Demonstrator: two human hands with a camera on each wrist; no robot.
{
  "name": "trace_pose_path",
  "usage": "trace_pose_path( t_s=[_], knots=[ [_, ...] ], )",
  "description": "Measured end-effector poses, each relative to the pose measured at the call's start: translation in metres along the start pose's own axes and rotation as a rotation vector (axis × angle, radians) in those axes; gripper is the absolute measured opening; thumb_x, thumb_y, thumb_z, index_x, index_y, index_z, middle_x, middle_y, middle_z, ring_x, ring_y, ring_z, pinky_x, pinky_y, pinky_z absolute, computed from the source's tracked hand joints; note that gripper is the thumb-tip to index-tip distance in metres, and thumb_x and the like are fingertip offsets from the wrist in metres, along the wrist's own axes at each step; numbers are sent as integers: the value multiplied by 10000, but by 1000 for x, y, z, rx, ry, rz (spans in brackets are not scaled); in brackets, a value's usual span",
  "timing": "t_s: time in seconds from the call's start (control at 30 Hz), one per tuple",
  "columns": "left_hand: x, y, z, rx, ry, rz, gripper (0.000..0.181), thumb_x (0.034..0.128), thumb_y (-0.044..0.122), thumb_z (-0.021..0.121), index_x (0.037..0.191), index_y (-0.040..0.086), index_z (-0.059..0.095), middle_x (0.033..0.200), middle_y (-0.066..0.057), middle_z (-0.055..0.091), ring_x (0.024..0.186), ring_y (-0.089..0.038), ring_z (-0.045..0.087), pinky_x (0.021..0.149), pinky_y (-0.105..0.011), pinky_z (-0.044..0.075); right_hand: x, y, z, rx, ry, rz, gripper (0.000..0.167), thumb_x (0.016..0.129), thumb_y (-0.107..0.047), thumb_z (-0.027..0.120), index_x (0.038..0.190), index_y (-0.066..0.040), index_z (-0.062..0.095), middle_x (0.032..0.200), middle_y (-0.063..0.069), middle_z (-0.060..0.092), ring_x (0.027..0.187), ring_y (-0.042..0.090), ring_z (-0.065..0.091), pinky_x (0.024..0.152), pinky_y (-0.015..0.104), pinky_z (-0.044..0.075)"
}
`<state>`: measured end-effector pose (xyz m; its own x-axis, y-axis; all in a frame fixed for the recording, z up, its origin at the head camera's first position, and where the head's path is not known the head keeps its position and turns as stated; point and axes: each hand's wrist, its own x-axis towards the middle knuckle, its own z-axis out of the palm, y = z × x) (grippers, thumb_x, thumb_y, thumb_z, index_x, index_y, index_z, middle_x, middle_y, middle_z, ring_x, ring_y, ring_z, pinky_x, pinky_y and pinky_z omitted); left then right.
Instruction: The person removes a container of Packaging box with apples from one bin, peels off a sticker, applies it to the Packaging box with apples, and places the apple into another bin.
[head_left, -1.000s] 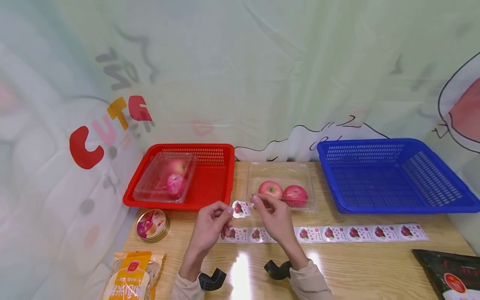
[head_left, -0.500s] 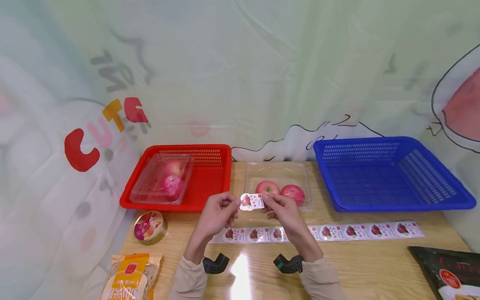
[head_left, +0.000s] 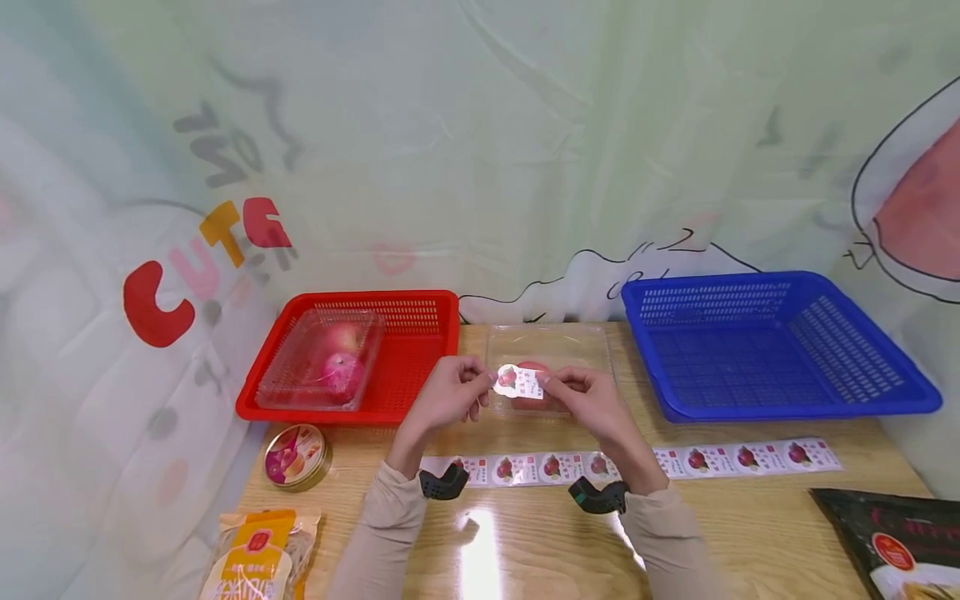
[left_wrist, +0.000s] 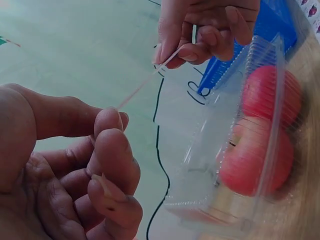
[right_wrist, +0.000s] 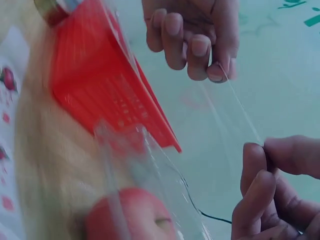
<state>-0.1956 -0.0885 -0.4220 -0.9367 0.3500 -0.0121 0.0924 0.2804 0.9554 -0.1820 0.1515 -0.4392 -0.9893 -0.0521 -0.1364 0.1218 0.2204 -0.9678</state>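
Both hands hold one white apple label (head_left: pixel 519 381) stretched between them, above a clear plastic box (head_left: pixel 585 337). The left hand (head_left: pixel 444 400) pinches its left end between thumb and finger, and the right hand (head_left: pixel 600 410) pinches the right end. Seen edge-on, the label (left_wrist: pixel 145 82) is a thin line in the left wrist view. Two red apples, one at the back (left_wrist: pixel 272 95) and one nearer (left_wrist: pixel 255 155), lie in the box; in the head view the label and right hand partly cover them.
A strip of labels (head_left: pixel 551 468) lies across the table. At left stand a red basket (head_left: pixel 420 375) with a closed apple box (head_left: pixel 322 358), a round tin (head_left: pixel 294 456) and an orange packet (head_left: pixel 258 554). A blue basket (head_left: pixel 720 358) and a black bag (head_left: pixel 892 533) are at right.
The right hand has taken hold of the label's free end. Both hands have moved up and slightly right with it, from in front of the clear box to over it.
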Motion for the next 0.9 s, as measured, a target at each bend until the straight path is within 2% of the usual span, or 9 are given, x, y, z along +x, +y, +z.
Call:
trace_pose_path(
  t_s=[0.2,0.33,0.53,0.6,0.77,0.9],
  knots=[
    [29,6,2,13,-28,-38,220,1063,159,633,918,-3,659,697,-126,618,494,-151,547,474,-237,475,19,-11,-23,-143,-29,-53,317,1009,-288,740,986,28,761,780,-39,692,780,173,609,635,238,485],
    [51,9,7,31,-45,-46,214,1067,153,618,951,-19,670,686,-56,598,493,-129,544,481,-243,479,32,-21,-39,-250,-27,-70,328,1020,-305,723,991,18,767,827,14,724,832,248,613,637,261,471],
    [76,6,15,63,-71,-64,223,1070,166,606,964,-20,668,683,-23,586,499,-130,545,469,-231,473,49,-27,-53,-343,-25,-77,282,1017,-255,708,980,16,777,863,80,767,808,212,624,713,286,500],
    [84,2,18,75,-74,-67,219,1070,166,604,948,-3,670,682,-22,583,498,-132,547,462,-223,469,55,-25,-56,-361,-21,-53,267,1007,-243,710,975,13,777,856,78,771,813,224,633,730,291,499],
    [98,-9,25,93,-76,-87,218,1065,129,599,976,-54,678,698,-62,593,497,-168,548,435,-210,410,65,-12,-57,-402,-26,8,271,1012,-246,706,1002,18,767,865,76,761,860,291,679,751,302,491],
    [101,-13,30,119,-74,-113,199,1059,123,606,937,-19,674,693,-110,593,502,-223,519,423,-220,357,71,1,-57,-412,-31,12,278,1017,-233,708,1017,41,758,842,80,738,778,235,678,708,276,526]
  ],
)
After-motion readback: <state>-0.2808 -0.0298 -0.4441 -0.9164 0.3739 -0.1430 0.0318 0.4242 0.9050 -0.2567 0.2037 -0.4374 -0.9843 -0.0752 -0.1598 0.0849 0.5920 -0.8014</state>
